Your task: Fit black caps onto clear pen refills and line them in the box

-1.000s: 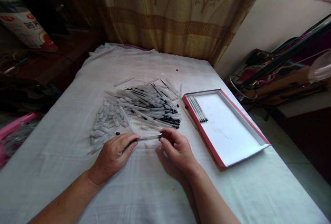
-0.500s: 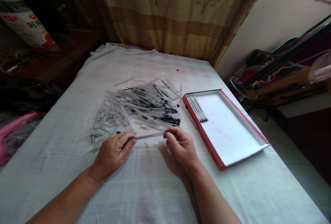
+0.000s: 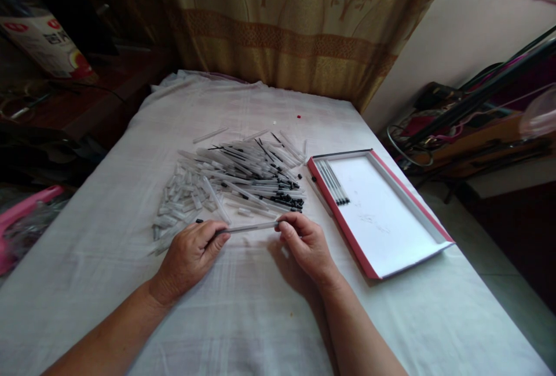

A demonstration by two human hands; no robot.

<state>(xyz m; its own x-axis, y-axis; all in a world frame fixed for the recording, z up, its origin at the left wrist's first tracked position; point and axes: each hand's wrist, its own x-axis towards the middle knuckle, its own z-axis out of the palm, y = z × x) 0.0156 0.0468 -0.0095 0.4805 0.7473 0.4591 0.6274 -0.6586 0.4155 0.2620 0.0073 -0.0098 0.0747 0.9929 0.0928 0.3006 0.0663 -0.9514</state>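
Observation:
A clear pen point(image 3: 252, 227) with a dark refill inside lies level between my hands, just above the cloth. My left hand point(image 3: 193, 257) is closed round its left end, thumb and fingers pressed together. At the other end my right hand point(image 3: 306, 245) pinches the dark tip, most of which is hidden by the fingertips. Just beyond them spreads a pile of pen parts: clear barrels point(image 3: 215, 199), dark refills point(image 3: 237, 157), clear caps point(image 3: 176, 193) and small black plugs point(image 3: 290, 201). Several pens point(image 3: 332, 183) lie side by side in a shallow red-edged box point(image 3: 347, 240) on the right.
A pale cloth point(image 3: 208, 318) covers the table. One loose pen point(image 3: 319, 193) lies along the box's left wall. A curtain point(image 3: 286, 28) hangs at the far edge. A large jar point(image 3: 43, 34) stands on a dark side table at left, and a pink handle point(image 3: 30, 208) shows below.

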